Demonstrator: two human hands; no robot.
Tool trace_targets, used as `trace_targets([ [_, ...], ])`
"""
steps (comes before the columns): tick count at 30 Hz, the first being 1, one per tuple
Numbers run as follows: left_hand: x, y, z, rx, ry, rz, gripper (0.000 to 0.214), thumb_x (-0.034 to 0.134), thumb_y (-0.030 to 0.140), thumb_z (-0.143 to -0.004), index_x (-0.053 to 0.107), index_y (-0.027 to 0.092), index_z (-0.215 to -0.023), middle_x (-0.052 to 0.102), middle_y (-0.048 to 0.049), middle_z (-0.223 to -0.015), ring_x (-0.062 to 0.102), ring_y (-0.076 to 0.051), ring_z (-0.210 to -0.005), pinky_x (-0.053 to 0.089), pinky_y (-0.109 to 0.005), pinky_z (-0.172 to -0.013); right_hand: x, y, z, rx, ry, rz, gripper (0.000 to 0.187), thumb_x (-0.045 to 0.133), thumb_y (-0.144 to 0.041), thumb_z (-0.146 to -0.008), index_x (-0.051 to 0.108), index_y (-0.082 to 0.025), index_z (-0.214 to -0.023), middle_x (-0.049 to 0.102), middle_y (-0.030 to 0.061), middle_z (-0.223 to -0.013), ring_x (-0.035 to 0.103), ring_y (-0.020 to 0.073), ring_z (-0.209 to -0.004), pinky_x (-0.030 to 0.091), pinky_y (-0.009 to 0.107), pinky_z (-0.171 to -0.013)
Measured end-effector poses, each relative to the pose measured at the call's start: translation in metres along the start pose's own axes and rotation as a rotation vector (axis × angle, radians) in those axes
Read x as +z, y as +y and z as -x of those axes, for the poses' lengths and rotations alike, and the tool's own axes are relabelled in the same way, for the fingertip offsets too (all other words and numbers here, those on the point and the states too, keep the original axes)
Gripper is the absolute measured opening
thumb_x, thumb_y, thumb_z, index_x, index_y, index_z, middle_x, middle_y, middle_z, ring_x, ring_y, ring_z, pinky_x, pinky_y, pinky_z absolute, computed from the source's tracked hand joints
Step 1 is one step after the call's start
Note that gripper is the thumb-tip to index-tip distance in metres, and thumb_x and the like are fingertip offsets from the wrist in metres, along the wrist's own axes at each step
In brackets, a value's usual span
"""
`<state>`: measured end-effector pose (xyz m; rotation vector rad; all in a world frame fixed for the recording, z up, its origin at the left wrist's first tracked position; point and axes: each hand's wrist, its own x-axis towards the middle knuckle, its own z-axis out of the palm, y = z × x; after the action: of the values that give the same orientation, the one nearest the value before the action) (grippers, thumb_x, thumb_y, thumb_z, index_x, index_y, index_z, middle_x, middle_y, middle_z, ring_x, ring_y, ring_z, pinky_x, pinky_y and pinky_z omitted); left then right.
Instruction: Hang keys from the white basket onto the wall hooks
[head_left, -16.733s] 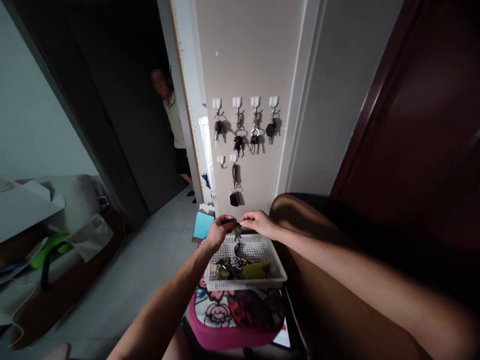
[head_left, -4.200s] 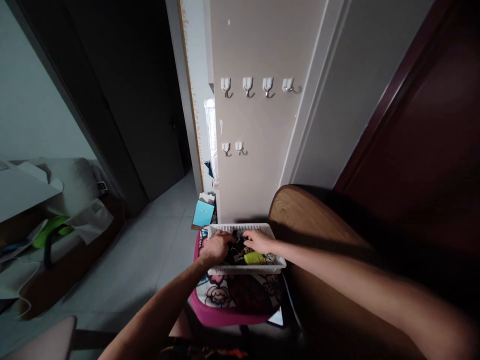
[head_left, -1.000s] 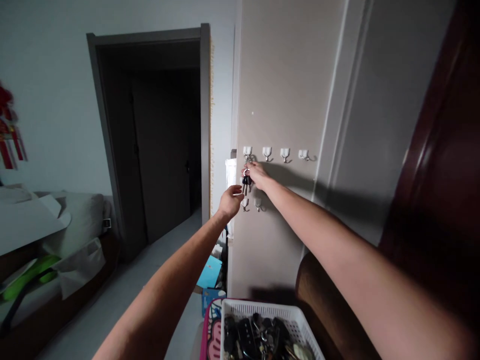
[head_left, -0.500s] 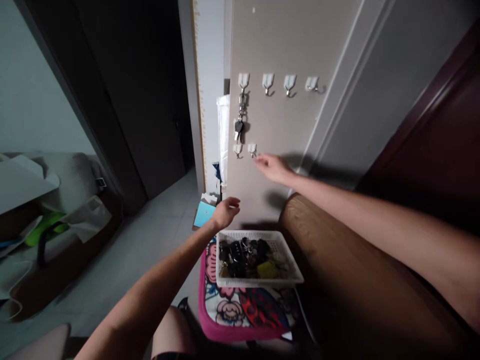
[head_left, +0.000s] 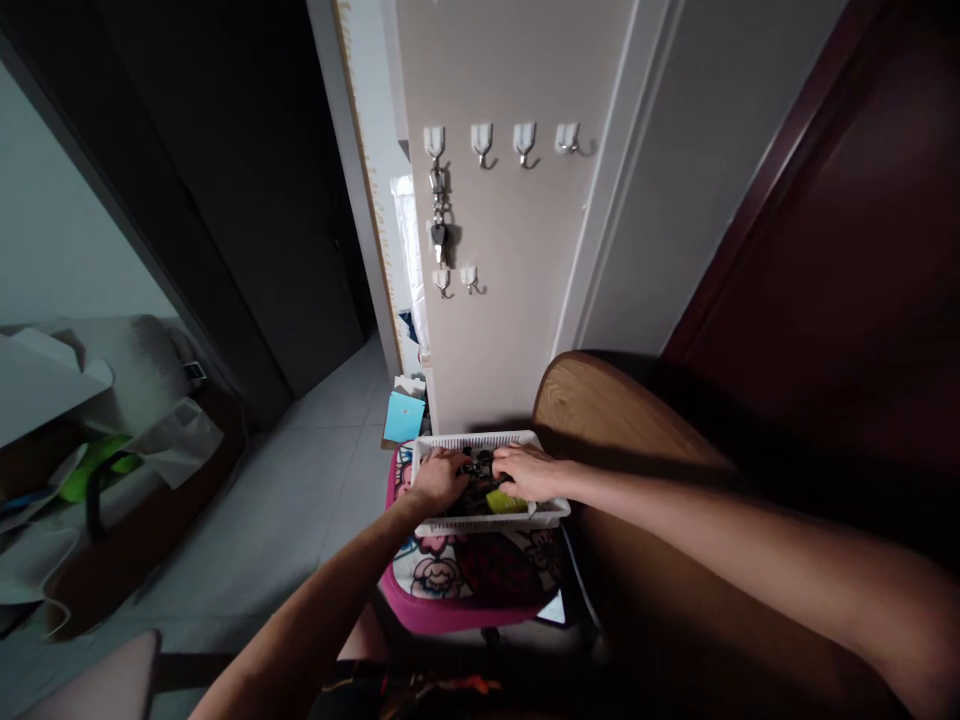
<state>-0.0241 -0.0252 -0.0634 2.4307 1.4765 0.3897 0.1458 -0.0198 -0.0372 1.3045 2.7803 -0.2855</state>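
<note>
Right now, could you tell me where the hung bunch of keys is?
In the head view, the bunch of keys hangs from the leftmost upper hook on the wall, above the two lower hooks.

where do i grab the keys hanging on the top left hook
Take the keys by the dark heads at the bottom, coming from the front. They hang straight down against the wall from the hook, so the back is closed off; lift to clear it.
</note>
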Motion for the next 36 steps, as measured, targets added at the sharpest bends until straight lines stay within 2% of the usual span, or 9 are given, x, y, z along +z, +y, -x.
trace_targets([
  [5, 0.007, 0.004, -0.011, -0.032, -0.014, -0.101, 0.037, 0.043, 0.020, -0.061, 0.048, 0.020, -0.097, 0.051, -0.0041, -0.097, 0.036, -0.021, -0.093, 0.026, -0.032, -0.079, -0.008, 0.004, -0.001, 0.052, -0.156, -0.004, 0.018, 0.044, -0.025, -0.057, 0.058, -0.018, -0.066, 0.057, 0.0026, -0.070, 0.050, 0.0132, -0.064, 0.034, 0.022, -0.054],
  [9, 0.010, 0.009, -0.020, -0.046, -0.021, -0.179, 0.030, 0.043, 0.019, -0.060, 0.053, 0.020, -0.089, 0.056, -0.0063, -0.086, 0.038, -0.023, -0.089, 0.026, -0.035, -0.077, -0.024, 0.005, -0.002, 0.089, -0.203, 0.008, 0.018, 0.043, -0.024, -0.054, 0.059, -0.018, -0.060, 0.057, 0.0006, -0.058, 0.048, 0.0105, -0.051, 0.030, 0.019, -0.044],
  [13, 0.011, 0.013, -0.027, -0.092, -0.041, -0.195, 0.029, 0.045, 0.021, -0.059, 0.055, 0.019, -0.086, 0.056, -0.0087, -0.081, 0.040, -0.024, -0.088, 0.026, -0.037, -0.075, -0.039, 0.004, 0.001, 0.121, -0.252, -0.003, 0.019, 0.045, -0.024, -0.051, 0.060, -0.019, -0.062, 0.057, -0.0005, -0.058, 0.045, 0.0095, -0.047, 0.028, 0.019, -0.040],
  [17, 0.007, 0.012, -0.030, -0.111, -0.051, -0.160, 0.031, 0.047, 0.017, -0.055, 0.053, 0.018, -0.085, 0.057, -0.0089, -0.081, 0.043, -0.023, -0.087, 0.026, -0.036, -0.076, -0.040, 0.004, 0.003, 0.121, -0.291, 0.004, 0.020, 0.046, -0.020, -0.049, 0.061, -0.020, -0.062, 0.058, -0.0010, -0.057, 0.046, 0.0094, -0.049, 0.029, 0.018, -0.041],
  [23, 0.002, 0.001, -0.027, -0.246, -0.014, 0.208, 0.031, 0.047, 0.013, -0.051, 0.048, 0.018, -0.081, 0.056, 0.0005, -0.067, 0.049, -0.012, -0.065, 0.035, -0.023, -0.062, -0.023, 0.011, 0.000, 0.114, -0.203, -0.059, 0.020, 0.045, -0.022, -0.054, 0.060, -0.020, -0.067, 0.058, -0.0006, -0.058, 0.049, 0.0105, -0.053, 0.030, 0.019, -0.045],
  [28, -0.002, 0.003, -0.027, -0.201, -0.004, 0.677, 0.027, 0.046, 0.006, -0.049, 0.042, 0.014, -0.075, 0.050, 0.0039, -0.056, 0.044, -0.006, -0.049, 0.033, -0.016, -0.047, -0.018, 0.012, -0.005, 0.093, 0.025, -0.070, 0.030, 0.044, -0.027, -0.061, 0.053, -0.021, -0.088, 0.058, 0.0041, -0.080, 0.051, 0.0157, -0.070, 0.033, 0.022, -0.054],
  [31, -0.008, 0.009, -0.031, -0.174, 0.038, 0.912, 0.025, 0.044, 0.003, -0.050, 0.040, 0.013, -0.073, 0.048, 0.0048, -0.054, 0.042, -0.004, -0.046, 0.033, -0.015, -0.045, -0.018, 0.009, -0.007, 0.057, 0.082, -0.125, 0.030, 0.043, -0.027, -0.063, 0.051, -0.021, -0.092, 0.057, 0.0037, -0.085, 0.050, 0.0147, -0.073, 0.033, 0.021, -0.058],
  [34, -0.013, 0.013, -0.035, -0.215, 0.088, 1.002, 0.026, 0.043, 0.005, -0.054, 0.039, 0.014, -0.078, 0.047, 0.0049, -0.055, 0.043, -0.004, -0.044, 0.036, -0.017, -0.046, -0.015, 0.008, -0.008, 0.057, 0.043, -0.178, 0.026, 0.043, -0.026, -0.064, 0.053, -0.021, -0.087, 0.058, 0.0013, -0.079, 0.050, 0.0127, -0.069, 0.033, 0.020, -0.057],
  [36, -0.013, 0.012, -0.033, -0.265, 0.120, 0.899, 0.027, 0.043, 0.007, -0.055, 0.041, 0.014, -0.081, 0.048, 0.0036, -0.057, 0.045, -0.005, -0.045, 0.037, -0.018, -0.048, -0.010, 0.008, -0.008, 0.058, 0.017, -0.173, 0.026, 0.044, -0.026, -0.063, 0.054, -0.021, -0.086, 0.057, 0.0012, -0.079, 0.050, 0.0133, -0.071, 0.033, 0.020, -0.058],
])
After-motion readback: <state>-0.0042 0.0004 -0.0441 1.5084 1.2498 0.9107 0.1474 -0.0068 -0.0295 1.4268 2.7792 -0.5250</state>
